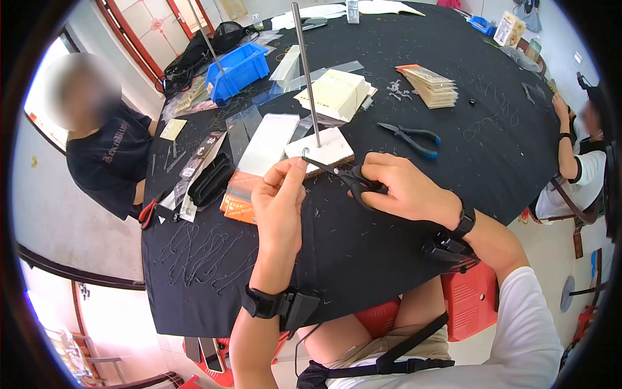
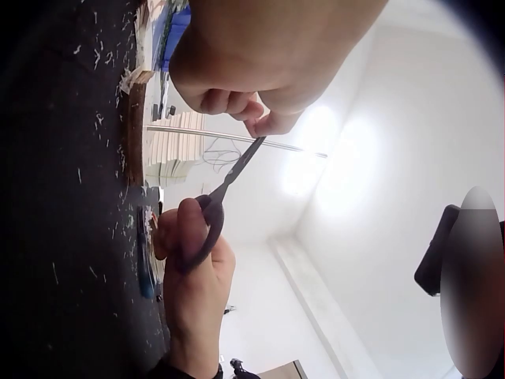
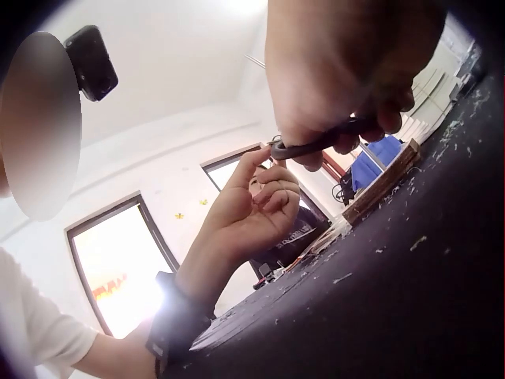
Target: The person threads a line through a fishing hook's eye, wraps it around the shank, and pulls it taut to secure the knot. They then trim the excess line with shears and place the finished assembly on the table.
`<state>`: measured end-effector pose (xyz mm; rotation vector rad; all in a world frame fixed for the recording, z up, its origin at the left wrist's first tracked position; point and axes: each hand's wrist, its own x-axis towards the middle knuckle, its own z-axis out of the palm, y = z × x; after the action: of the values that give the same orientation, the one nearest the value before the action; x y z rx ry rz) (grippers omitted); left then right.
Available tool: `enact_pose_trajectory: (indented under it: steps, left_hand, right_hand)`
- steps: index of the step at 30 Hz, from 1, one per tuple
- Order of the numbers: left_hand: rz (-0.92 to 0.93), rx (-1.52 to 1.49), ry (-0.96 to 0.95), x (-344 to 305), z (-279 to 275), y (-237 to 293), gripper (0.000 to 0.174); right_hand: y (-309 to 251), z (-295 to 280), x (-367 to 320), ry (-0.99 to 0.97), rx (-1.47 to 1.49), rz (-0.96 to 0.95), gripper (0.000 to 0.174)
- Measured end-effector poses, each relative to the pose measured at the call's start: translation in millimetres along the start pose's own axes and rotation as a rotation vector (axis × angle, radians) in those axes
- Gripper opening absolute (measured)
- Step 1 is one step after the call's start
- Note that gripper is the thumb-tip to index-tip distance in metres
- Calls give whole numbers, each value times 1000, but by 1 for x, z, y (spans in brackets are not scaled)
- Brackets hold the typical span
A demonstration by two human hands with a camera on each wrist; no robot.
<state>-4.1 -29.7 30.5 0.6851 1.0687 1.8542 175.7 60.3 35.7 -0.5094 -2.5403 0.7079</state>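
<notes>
Currently, trimming judged under way: black scissors (image 1: 346, 177) gripped by right hand (image 1: 403, 186), blade tips held at small looped piece (image 1: 305, 152), perhaps hook, too tiny to confirm, pinched in left hand (image 1: 280, 198) above counter (image 1: 369, 272), near metal rod (image 1: 306, 74). Steady pinch, careful snip called for next.

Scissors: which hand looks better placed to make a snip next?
Probably the right hand: it holds the scissors, pointed toward the left hand, which pinches what looks like a tiny loop near their tips.
</notes>
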Motion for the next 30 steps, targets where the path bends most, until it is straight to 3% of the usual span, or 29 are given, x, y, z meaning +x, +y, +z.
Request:
enact_pose_trajectory:
  steps: [5,8,11,14,17,19,26,30]
  left_hand:
    - [20,-18,-26,-1,-2,0,13]
    - [82,175,63,3,-6,-2,14]
    - [22,208,148,8,-12,-4,15]
    - [67,234,132,2,0,3,14]
    - [189,336,110,-4,6,9,12]
    - [231,356,90,-4,7,7,11]
    - [299,442,60,-6,9,9,9]
    - [287,461,56,-7,9,9,10]
  right_hand:
    - [-1,1,0,-23,54,-4,26]
    - [-5,0,1,-83,191,45,24]
    - [-6,2,2,13,335,-147,22]
    - [6,7,4,155,367,-27,16]
    - [16,8,2,178,367,-2,16]
    - [8,1,2,101,311,52,20]
    - [-5,-6,2,103,-70,6,28]
    - [-2,-6,2,193,-219,-77,29]
